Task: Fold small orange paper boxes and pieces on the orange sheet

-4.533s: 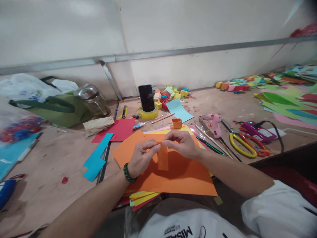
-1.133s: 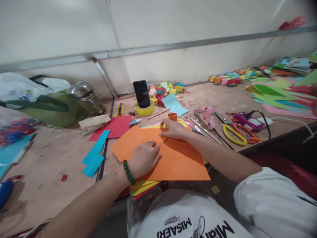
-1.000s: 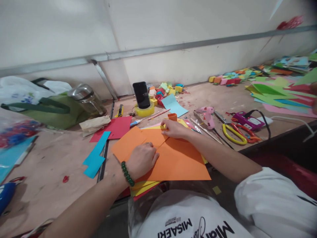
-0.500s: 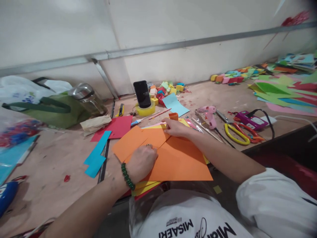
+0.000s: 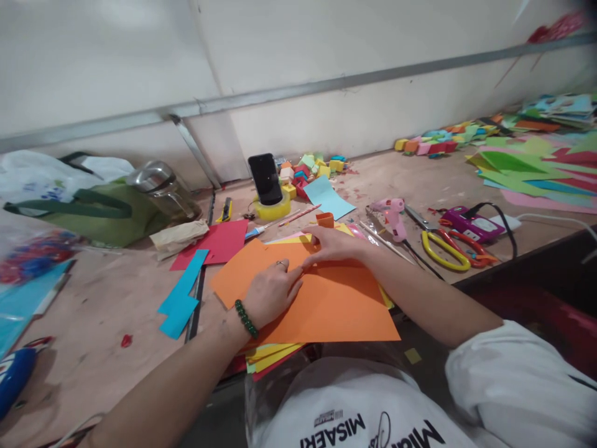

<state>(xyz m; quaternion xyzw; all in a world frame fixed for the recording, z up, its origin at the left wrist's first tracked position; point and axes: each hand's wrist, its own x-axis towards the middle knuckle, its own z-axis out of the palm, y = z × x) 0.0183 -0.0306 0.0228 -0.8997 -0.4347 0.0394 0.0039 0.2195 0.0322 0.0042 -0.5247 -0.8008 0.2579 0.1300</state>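
Observation:
My left hand [image 5: 271, 291], with a ring and a green bead bracelet, lies on the orange paper [image 5: 336, 305], its fingers stretched toward the right. My right hand [image 5: 336, 246] rests at the paper's upper part, thumb and fingers apart, the thumb beside my left fingertips. Another orange piece [image 5: 240, 269] lies partly under my left hand. Beneath the orange sheets, yellow sheets [image 5: 270, 358] stick out at the near edge. A small curled orange strip [image 5: 325, 219] stands just behind my right hand.
A phone [image 5: 265, 177] leans in a tape roll [image 5: 273, 208]. Right: a pink glue gun [image 5: 394, 218], yellow-handled scissors [image 5: 443, 249], a purple power strip [image 5: 471, 225]. Left: red paper [image 5: 224, 242], blue strips [image 5: 180, 311], a utility knife [image 5: 226, 210], a glass bottle [image 5: 175, 196]. Paper cubes [image 5: 308, 171] sit behind.
My left hand has uncurled, its fingers now stretched out on the paper. My right thumb has come down and left toward it, and the right hand has opened wider.

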